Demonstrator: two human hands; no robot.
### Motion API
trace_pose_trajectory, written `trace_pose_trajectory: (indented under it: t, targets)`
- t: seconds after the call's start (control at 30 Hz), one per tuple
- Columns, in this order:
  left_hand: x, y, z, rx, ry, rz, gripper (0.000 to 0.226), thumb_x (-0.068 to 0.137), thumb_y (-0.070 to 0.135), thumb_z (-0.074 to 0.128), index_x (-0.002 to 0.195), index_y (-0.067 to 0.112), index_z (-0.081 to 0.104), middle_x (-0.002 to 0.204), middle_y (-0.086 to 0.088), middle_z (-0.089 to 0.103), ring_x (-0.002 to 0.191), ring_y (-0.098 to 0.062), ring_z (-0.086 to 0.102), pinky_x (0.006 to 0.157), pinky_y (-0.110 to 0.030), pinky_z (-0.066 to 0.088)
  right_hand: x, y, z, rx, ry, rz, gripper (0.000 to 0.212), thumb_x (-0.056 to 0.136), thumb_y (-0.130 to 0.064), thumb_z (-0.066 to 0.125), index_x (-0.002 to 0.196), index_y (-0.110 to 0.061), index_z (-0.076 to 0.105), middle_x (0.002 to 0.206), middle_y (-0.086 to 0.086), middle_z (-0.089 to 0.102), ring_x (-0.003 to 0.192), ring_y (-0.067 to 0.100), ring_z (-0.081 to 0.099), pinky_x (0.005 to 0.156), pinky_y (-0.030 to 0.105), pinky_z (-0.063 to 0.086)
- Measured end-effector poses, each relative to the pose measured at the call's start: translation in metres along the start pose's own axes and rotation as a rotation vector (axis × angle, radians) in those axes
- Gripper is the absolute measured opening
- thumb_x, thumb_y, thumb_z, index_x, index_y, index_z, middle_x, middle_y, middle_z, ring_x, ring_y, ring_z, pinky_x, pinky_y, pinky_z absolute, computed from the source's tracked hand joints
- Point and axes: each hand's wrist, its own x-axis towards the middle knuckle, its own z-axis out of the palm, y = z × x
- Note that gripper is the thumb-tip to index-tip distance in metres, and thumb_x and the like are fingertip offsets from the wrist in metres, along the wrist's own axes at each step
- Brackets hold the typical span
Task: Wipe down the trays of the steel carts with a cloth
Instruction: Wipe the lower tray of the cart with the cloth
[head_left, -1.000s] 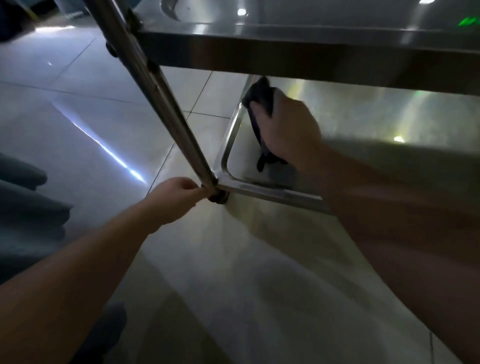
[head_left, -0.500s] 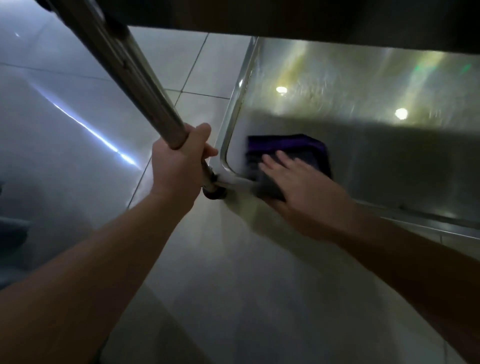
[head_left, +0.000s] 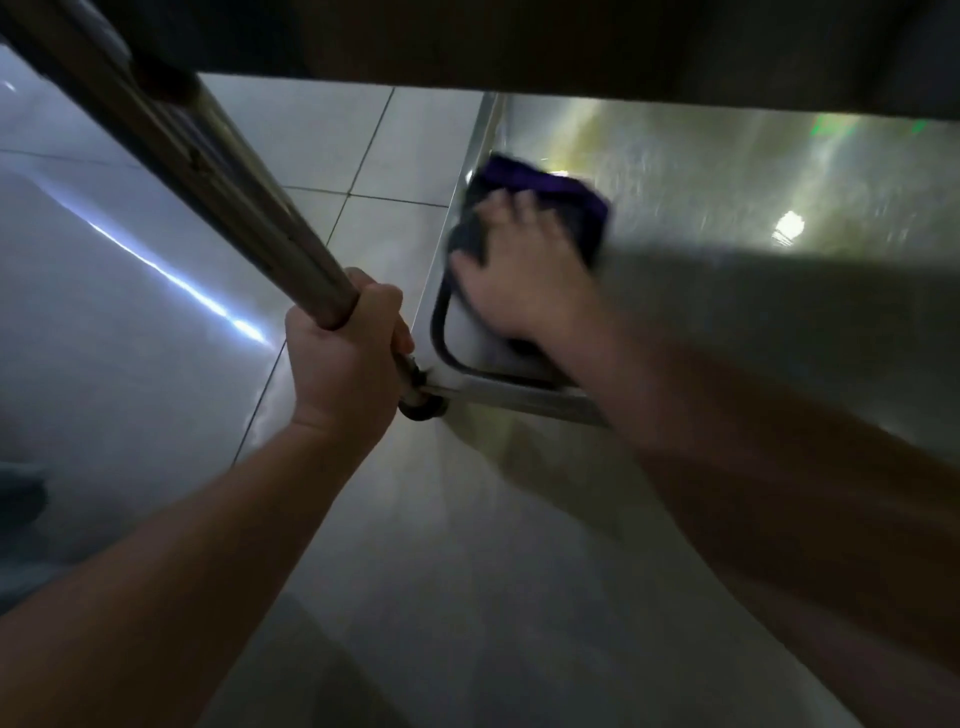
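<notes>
The steel cart's lower tray lies under the dark underside of the upper tray. A dark purple cloth lies flat in the lower tray's near left corner, close to the left rim. My right hand presses down on the cloth with spread fingers; the hand is blurred. My left hand grips the cart's slanting steel post just above its joint with the lower tray's corner.
Glossy pale floor tiles spread to the left and below the cart, with a bright streak of reflected light. A small black caster or fitting sits under the tray's corner. A dark shape lies at the left edge.
My right hand and the cloth have slid away from me along the tray's left rim. My left hand still grips the post, having moved up onto it a second ago.
</notes>
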Motion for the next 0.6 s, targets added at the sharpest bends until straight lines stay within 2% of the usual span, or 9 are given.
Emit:
trace_pose_trajectory:
  t: [0.07,0.13,0.17,0.23,0.3,0.33,0.4,0.47,0.6]
  targets:
    - [0.002,0.0,0.001,-0.017,-0.019,0.006,0.018,0.076,0.007,0.053,0.061,0.007,0.045,0.048,-0.001,0.047,0.049,-0.015,0.046,0.05,-0.022,0.043,-0.023,-0.021,0.013,-0.036,-0.062,-0.216,0.076,0.106,-0.059,0.024,0.167,-0.017,0.007,0.175,0.002,0.002,0.161,0.022,-0.002,0.128,0.041,-0.001]
    - [0.002,-0.001,-0.001,-0.034,-0.037,-0.003,0.019,0.077,0.004,0.053,0.06,0.008,0.044,0.048,0.0,0.046,0.049,-0.016,0.046,0.051,-0.022,0.043,-0.056,-0.005,0.015,-0.052,-0.129,-0.387,0.073,0.106,-0.06,0.024,0.167,-0.022,0.008,0.175,-0.004,0.003,0.16,0.015,-0.002,0.127,0.035,-0.004]
    - [0.003,-0.001,-0.001,-0.038,-0.04,-0.003,0.02,0.076,0.004,0.053,0.059,0.009,0.044,0.047,0.001,0.046,0.049,-0.016,0.046,0.051,-0.023,0.043,-0.067,0.013,0.013,-0.055,-0.14,-0.413,0.073,0.105,-0.061,0.026,0.167,-0.023,0.012,0.174,-0.005,0.007,0.16,0.013,0.001,0.126,0.032,-0.004]
    - [0.004,-0.004,-0.002,-0.029,-0.046,0.01,0.02,0.076,0.004,0.053,0.058,0.009,0.044,0.047,0.0,0.046,0.048,-0.016,0.047,0.051,-0.022,0.044,-0.073,0.055,0.0,-0.059,-0.089,-0.319,0.074,0.102,-0.06,0.037,0.165,-0.024,0.023,0.172,-0.001,0.021,0.158,0.02,0.016,0.126,0.033,0.006]
    - [0.004,-0.005,-0.003,-0.023,-0.056,0.034,0.02,0.076,0.006,0.054,0.059,0.007,0.044,0.048,0.001,0.046,0.047,-0.014,0.047,0.051,-0.021,0.045,-0.058,0.093,-0.018,-0.027,0.032,-0.041,0.07,0.101,-0.054,0.046,0.16,-0.02,0.031,0.165,0.009,0.033,0.15,0.035,0.033,0.125,0.045,0.023]
    - [0.004,-0.005,-0.003,-0.03,-0.06,0.045,0.02,0.075,0.008,0.056,0.059,0.008,0.045,0.048,0.001,0.046,0.047,-0.013,0.047,0.051,-0.022,0.046,-0.044,0.105,-0.026,-0.017,0.091,0.102,0.07,0.103,-0.052,0.044,0.161,-0.017,0.029,0.165,0.013,0.032,0.149,0.039,0.033,0.125,0.049,0.023]
    - [0.004,-0.006,-0.004,-0.053,-0.069,0.057,0.019,0.073,0.015,0.059,0.058,0.013,0.047,0.048,0.002,0.046,0.048,-0.014,0.047,0.051,-0.023,0.047,-0.01,0.111,-0.035,-0.022,0.12,0.282,0.073,0.106,-0.054,0.032,0.165,-0.014,0.018,0.172,0.01,0.016,0.158,0.034,0.015,0.128,0.049,0.011]
    - [0.004,-0.007,-0.003,-0.07,-0.072,0.063,0.018,0.071,0.019,0.059,0.058,0.015,0.047,0.049,0.002,0.046,0.048,-0.014,0.047,0.051,-0.023,0.047,0.028,0.092,-0.033,-0.004,0.093,0.293,0.075,0.105,-0.056,0.023,0.166,-0.014,0.011,0.175,0.005,0.007,0.16,0.028,0.003,0.129,0.047,0.002]
    - [0.003,-0.008,-0.003,-0.07,-0.078,0.055,0.018,0.072,0.018,0.059,0.061,0.012,0.046,0.05,0.0,0.044,0.048,-0.014,0.046,0.049,-0.024,0.045,0.062,0.015,-0.015,0.015,0.035,0.079,0.074,0.106,-0.056,0.027,0.166,-0.014,0.014,0.175,0.004,0.009,0.161,0.027,0.003,0.129,0.046,0.001]
